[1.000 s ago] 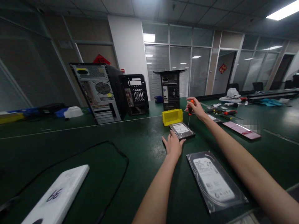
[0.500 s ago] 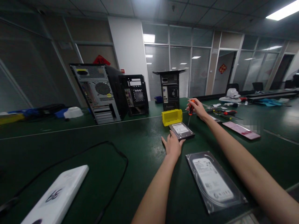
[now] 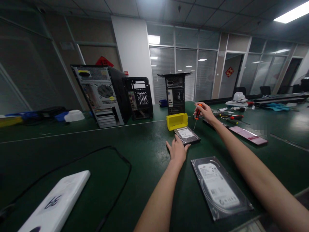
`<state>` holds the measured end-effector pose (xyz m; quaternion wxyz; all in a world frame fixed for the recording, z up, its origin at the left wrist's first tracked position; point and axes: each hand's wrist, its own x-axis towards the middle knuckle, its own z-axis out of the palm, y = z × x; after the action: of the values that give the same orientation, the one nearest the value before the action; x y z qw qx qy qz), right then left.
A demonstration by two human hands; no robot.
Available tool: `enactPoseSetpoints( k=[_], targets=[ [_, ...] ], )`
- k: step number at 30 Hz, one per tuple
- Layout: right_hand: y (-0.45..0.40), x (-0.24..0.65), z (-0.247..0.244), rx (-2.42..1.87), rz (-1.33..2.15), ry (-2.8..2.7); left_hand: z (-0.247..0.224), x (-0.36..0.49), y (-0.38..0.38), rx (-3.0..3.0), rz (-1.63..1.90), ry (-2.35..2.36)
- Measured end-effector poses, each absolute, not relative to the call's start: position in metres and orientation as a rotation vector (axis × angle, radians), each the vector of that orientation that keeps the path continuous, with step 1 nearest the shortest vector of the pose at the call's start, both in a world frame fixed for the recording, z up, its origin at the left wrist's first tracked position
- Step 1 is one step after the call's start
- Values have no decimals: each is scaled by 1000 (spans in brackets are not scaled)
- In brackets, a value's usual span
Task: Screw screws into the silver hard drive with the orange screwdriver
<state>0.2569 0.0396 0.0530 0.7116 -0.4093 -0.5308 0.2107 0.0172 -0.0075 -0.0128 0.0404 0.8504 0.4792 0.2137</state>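
A hard drive [image 3: 186,133] with a white label lies flat on the green table. My left hand [image 3: 177,149] holds its near left corner, with a finger on the left edge, the thumb along the near edge and the other fingers spread. My right hand [image 3: 205,112] is closed around an orange and black screwdriver [image 3: 198,111]. Its shaft points down to the far right edge of the drive; whether the tip touches cannot be made out. Directly behind the drive stands a yellow plastic case [image 3: 177,121] on its side. A second, bagged hard drive [image 3: 218,187] rests nearer me, between my forearms.
Computer towers [image 3: 105,96] stand at the back, one with a raised black panel [image 3: 175,93]. A pink-screened phone [image 3: 248,134] and scattered hand tools [image 3: 233,116] lie to the right. At left are a white box [image 3: 56,201] and a black cable [image 3: 127,161].
The whole view has shifted very slightly. Both hands, the screwdriver and the hard drive keep nearly the same positions relative to each other.
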Motion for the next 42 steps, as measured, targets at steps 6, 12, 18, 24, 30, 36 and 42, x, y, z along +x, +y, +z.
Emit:
enactPoseSetpoints(
  k=[6, 12, 18, 24, 30, 36, 42],
  targets=[
    [46, 264, 48, -869, 540, -1137, -14, 18, -6, 2640, 642, 1489],
    [48, 259, 49, -874, 498, -1172, -14, 17, -6, 2613, 654, 1479],
    [37, 246, 57, -957, 443, -1237, -12, 18, -8, 2616, 664, 1464],
    [35, 245, 60, -989, 411, -1275, -11, 19, -8, 2607, 662, 1467],
    [39, 248, 60, -931, 471, -1239, -12, 19, -6, 2608, 658, 1466],
    [34, 248, 64, -928, 396, -1242, -13, 20, -4, 2603, 657, 1458],
    [32, 245, 68, -983, 359, -1267, -14, 21, -3, 2604, 661, 1468]
  ],
)
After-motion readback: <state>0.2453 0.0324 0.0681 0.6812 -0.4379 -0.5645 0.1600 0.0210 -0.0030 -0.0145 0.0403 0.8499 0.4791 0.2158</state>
